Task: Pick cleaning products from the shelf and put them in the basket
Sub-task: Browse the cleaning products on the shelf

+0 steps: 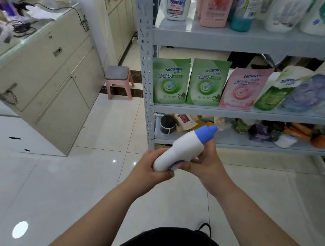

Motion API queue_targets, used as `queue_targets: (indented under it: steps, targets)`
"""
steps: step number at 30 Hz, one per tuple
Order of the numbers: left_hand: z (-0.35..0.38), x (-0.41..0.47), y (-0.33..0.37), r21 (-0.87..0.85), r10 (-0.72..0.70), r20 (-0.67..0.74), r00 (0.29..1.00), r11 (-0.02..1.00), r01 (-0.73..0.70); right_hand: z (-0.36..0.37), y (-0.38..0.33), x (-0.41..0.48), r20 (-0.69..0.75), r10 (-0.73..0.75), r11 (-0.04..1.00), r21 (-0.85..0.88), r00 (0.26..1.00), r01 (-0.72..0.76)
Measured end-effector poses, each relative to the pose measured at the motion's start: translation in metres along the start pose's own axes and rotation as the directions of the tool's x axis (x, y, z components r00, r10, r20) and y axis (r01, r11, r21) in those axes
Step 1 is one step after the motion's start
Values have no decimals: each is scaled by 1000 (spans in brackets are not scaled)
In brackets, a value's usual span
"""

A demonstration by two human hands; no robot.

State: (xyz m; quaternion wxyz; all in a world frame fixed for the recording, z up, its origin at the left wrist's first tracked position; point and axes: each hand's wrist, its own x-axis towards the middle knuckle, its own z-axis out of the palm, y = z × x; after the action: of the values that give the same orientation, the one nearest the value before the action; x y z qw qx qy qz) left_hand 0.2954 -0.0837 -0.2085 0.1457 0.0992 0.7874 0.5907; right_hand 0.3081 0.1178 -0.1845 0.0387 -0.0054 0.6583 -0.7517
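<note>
I see one white bottle (183, 147) with a blue cap, tilted in the air before the grey shelf (234, 114), gripped by two hands: the left hand (151, 167) curls round its base, the right hand (207, 161) wraps its middle. Behind it, on the middle level, I count two green pouches (170, 81) and one pink pouch (243, 89) standing side by side; one pink stool (118, 80) stands left of the shelf.

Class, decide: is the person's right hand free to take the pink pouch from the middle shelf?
Probably not yet: the right hand grips the white bottle together with the left hand. The pink pouch itself stands unblocked at the shelf front.
</note>
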Motion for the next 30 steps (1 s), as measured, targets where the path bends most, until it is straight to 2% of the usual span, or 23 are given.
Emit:
queue_targets:
  steps: [3,5,7,9,11,13,17,19,21,24,26,28,30]
  targets:
    - [1,6,3,-235,-133,119,984,959,158,-11,-4,3,53,93,995,-52,994,-91]
    - [11,12,8,-390,-260,190,947,865,315,-18,-2,4,131,165,986,-8,977,-166]
    - [25,16,15,-551,-414,270,869,673,492,-21,-3,6,114,201,979,1,973,-203]
    - [35,20,21,-633,-479,384,790,486,602,-25,-3,9,70,219,976,-6,973,-219]
    - [45,24,24,-683,-477,444,759,368,631,-33,-1,12,51,234,972,-2,971,-234]
    - [55,30,25,-710,-491,463,738,293,640,-46,-2,16,54,253,967,-22,966,-252]
    - [77,46,27,-729,-512,475,716,226,646,-72,-6,28,62,324,946,-43,944,-322]
    - [84,53,25,-755,-506,407,761,282,591,-85,-5,32,88,357,934,-35,930,-355]
    - [90,58,22,-746,-495,293,818,416,519,-101,-4,34,114,366,930,-65,923,-361]
    - [97,67,26,-683,-399,108,911,636,359,-122,-5,39,179,332,940,-143,926,-310]
    - [97,73,32,-634,-364,-46,930,730,255,-136,-9,45,221,314,934,-250,923,-257]
    - [97,78,37,-446,-350,-216,911,866,227,-150,-17,56,177,284,912,-354,942,-209]
    - [99,79,41,-114,-257,-296,920,966,233,-164,-32,74,50,220,928,-317,974,-194]
